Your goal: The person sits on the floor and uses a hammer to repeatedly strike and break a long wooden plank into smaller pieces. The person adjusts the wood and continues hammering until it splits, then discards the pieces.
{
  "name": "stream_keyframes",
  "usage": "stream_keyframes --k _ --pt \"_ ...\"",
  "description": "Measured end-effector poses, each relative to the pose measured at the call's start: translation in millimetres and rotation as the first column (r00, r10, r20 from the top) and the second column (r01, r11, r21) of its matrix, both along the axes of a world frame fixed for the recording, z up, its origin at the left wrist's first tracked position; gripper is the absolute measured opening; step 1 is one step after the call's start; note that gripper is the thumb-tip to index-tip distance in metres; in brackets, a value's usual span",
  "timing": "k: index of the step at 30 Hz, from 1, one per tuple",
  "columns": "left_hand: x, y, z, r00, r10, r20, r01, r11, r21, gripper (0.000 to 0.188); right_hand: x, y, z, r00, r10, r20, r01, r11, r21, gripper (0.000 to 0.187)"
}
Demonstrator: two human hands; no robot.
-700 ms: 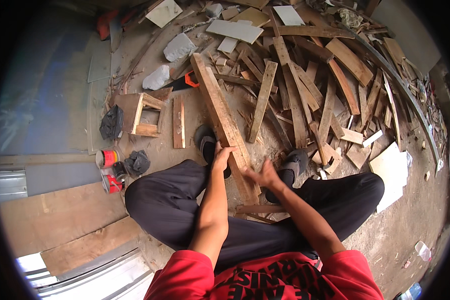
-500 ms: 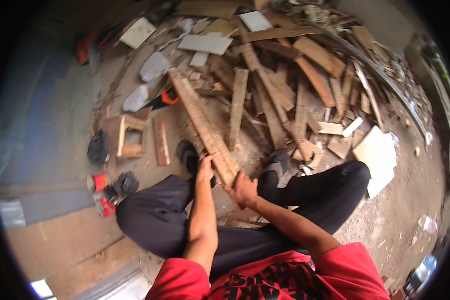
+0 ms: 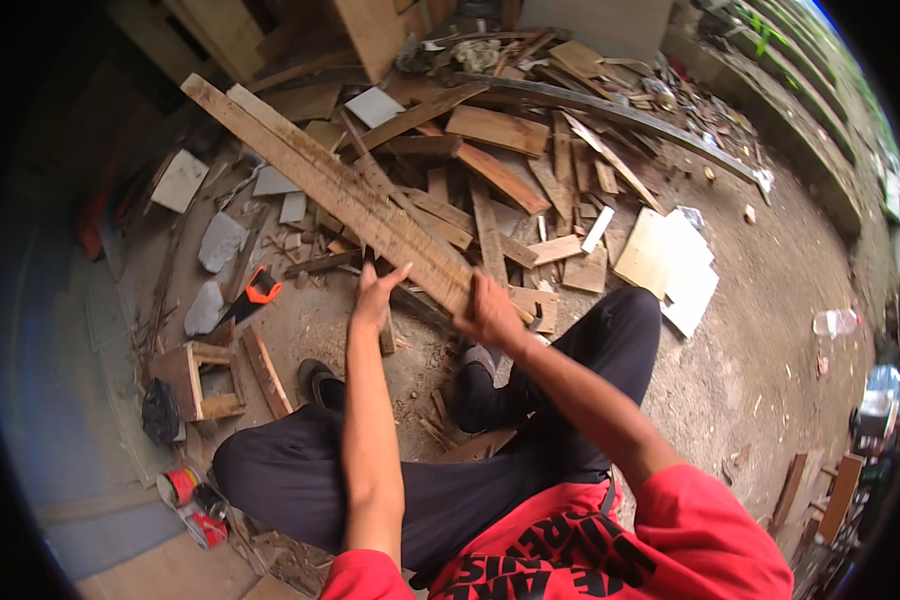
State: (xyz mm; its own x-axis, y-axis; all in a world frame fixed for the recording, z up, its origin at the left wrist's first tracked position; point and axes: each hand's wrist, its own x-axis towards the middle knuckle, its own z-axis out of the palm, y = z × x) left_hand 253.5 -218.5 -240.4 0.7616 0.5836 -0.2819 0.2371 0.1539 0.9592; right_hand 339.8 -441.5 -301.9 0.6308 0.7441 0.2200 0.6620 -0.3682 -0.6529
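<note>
A long, rough wooden plank [image 3: 315, 185] is held up in front of me, slanting from far left down toward my right knee. My right hand [image 3: 490, 312] grips its near end, fingers wrapped over the end edge. Farther along, my left hand [image 3: 374, 298] holds the lower left edge, with the thumb along the edge and the other fingers partly hidden beneath the wood. A pale strip of the plank's upper edge shows along its far part. Below it, my shoes flank a patch of floor with wood scraps.
Many loose boards [image 3: 500, 130] are heaped beyond the plank. At left lie a handsaw with an orange handle [image 3: 263, 286], a small wooden frame box [image 3: 195, 380] and red tins [image 3: 192, 505]. White sheets [image 3: 670, 265] and a plastic bottle [image 3: 836, 322] lie at right.
Both hands have lifted the plank, and its far end has swung up and left. My view has tilted up and turned rightward, showing more of the background.
</note>
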Motion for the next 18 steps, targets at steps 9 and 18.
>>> stream_keyframes --k 9,18 --pt "24 23 51 0.857 -0.372 -0.357 0.460 0.864 0.204 0.067 14 -32 35 0.961 0.205 0.187 -0.185 0.975 -0.120 0.062" --pt "-24 32 122 0.827 -0.355 -0.436 0.548 0.682 0.485 0.061 -17 -36 -17 0.862 0.433 -0.263 -0.504 0.782 -0.366 0.052"
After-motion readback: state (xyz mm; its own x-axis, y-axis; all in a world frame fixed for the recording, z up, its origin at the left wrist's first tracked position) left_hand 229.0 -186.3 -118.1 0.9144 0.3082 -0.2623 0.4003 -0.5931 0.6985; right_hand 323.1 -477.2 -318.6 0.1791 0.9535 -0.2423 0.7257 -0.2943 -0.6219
